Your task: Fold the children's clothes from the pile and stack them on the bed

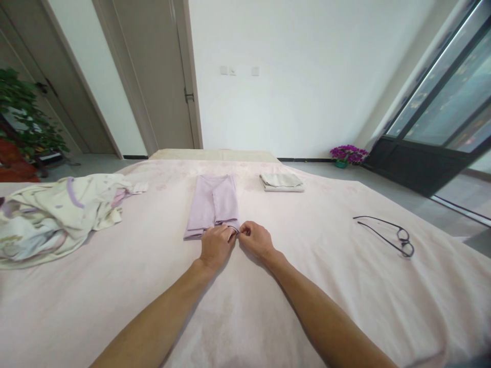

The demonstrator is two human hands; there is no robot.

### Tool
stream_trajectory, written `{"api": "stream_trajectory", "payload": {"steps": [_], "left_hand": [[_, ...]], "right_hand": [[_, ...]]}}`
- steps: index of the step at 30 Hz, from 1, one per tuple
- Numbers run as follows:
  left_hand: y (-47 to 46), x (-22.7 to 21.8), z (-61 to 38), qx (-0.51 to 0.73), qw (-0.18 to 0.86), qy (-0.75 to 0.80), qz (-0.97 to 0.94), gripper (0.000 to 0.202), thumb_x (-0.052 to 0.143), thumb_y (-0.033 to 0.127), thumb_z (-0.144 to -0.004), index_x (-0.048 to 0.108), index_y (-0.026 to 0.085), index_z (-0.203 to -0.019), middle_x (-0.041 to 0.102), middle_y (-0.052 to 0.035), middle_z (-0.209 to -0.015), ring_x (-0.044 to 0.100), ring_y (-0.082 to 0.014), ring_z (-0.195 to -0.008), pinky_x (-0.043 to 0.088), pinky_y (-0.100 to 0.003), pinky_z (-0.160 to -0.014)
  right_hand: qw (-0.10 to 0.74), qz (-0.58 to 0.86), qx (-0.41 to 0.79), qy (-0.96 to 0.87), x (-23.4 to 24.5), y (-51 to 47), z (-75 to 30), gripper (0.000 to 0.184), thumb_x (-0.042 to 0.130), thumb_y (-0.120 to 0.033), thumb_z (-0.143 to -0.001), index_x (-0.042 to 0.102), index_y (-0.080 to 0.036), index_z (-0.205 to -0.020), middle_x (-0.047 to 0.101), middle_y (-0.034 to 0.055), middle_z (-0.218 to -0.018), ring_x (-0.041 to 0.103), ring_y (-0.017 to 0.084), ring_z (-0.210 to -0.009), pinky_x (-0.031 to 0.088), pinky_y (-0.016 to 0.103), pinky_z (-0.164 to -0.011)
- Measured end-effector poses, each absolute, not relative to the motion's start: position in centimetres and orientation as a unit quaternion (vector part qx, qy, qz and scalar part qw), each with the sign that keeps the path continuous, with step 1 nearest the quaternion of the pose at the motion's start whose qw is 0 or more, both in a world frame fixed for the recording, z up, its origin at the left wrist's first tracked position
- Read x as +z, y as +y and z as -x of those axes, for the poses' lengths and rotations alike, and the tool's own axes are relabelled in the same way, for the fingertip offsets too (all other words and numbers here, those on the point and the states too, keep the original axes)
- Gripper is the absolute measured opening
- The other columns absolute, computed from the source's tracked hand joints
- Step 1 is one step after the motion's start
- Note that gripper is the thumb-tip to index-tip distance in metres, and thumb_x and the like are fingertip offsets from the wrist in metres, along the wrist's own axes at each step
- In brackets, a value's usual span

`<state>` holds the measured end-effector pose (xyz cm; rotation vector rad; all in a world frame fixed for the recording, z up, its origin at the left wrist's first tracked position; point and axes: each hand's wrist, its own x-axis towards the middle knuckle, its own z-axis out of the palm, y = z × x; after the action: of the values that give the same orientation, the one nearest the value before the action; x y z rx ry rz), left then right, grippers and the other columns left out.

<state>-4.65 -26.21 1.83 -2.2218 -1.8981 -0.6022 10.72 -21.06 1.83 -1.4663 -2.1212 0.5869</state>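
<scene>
The bed [383, 306] was spread w/ a pale pink cloth sheet [153, 245], wrinkled toward its R edge, smoother mid. A folded lilac fabric garment [210, 199] lay flat a bit L of centre, toward the far edge. L hand [217, 246] was closed at the garment's near R corner, fingers curled w/ cloth pinched in them; R hand [258, 239] met it there, thumb & fingertips nipped together on the same corner.

Also on the bed: a crumpled cream cloth pile w/ lilac trim [69, 214] by the L edge; a small folded off-white fabric bundle [282, 182] nr the far edge, R of the garment; black-framed eyeglasses [403, 242], temples unfolded, over toward the R edge.

Room: white wall [307, 92] past the far edge, w/ three small square white wall plates [232, 71], two side by side, one apart. Grey-brown door w/ metal handle [153, 76] stood L of those. Leafy green plant [26, 112] was beyond the far L corner; magenta flowers in a green pot [348, 154] sat on grey floor [422, 207] beyond the far R corner, nr a dark-framed glass door [437, 110].
</scene>
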Motion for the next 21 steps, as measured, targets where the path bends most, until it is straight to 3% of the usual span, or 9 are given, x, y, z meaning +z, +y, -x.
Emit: {"api": "stream_trajectory", "payload": {"steps": [6,12,17,21], "left_hand": [[-28.2,2.2,3.9,-0.153,0.097,-0.638,0.749,0.028,0.04,0.023,-0.097,0.067,0.022,-0.105,0.065,-0.0077,-0.094,0.059,-0.0226,-0.087,0.038,-0.036,-0.078],[-29.7,2.4,3.3,-0.132,0.099,-0.631,0.758,0.038,0.04,0.017,-0.096,0.056,0.019,-0.13,0.063,-0.0104,-0.104,0.057,-0.0248,-0.096,0.04,-0.039,-0.085],[-29.7,2.2,3.3,-0.128,0.091,-0.632,0.759,0.043,0.049,0.024,-0.093,0.051,0.018,-0.135,0.061,-0.0105,-0.108,0.054,-0.026,-0.099,0.04,-0.039,-0.085],[-29.1,2.1,3.3,-0.125,0.088,-0.643,0.751,0.033,0.052,0.032,-0.092,0.058,0.021,-0.122,0.059,-0.009,-0.104,0.053,-0.0255,-0.097,0.039,-0.038,-0.084]], "right_hand": [[0.253,0.547,0.194,-0.774,1.8,-21.3,-10.4,0.011,0.06,-0.03,-0.079,0.066,-0.024,-0.088,0.068,-0.0021,-0.083,0.059,0.013,-0.075,0.034,0.023,-0.065],[0.249,0.554,0.205,-0.767,1.6,-21.1,-10.3,0.011,0.057,-0.03,-0.083,0.066,-0.026,-0.088,0.069,-0.0029,-0.084,0.059,0.012,-0.074,0.035,0.023,-0.064],[0.239,0.551,0.197,-0.775,1.6,-20.9,-10.5,0.009,0.058,-0.027,-0.081,0.066,-0.025,-0.085,0.07,-0.0034,-0.081,0.059,0.012,-0.07,0.034,0.023,-0.061],[0.217,0.519,0.192,-0.804,2.0,-21.1,-11.0,0.008,0.059,-0.026,-0.08,0.066,-0.023,-0.08,0.069,-0.0023,-0.078,0.058,0.012,-0.068,0.034,0.022,-0.061]]}}
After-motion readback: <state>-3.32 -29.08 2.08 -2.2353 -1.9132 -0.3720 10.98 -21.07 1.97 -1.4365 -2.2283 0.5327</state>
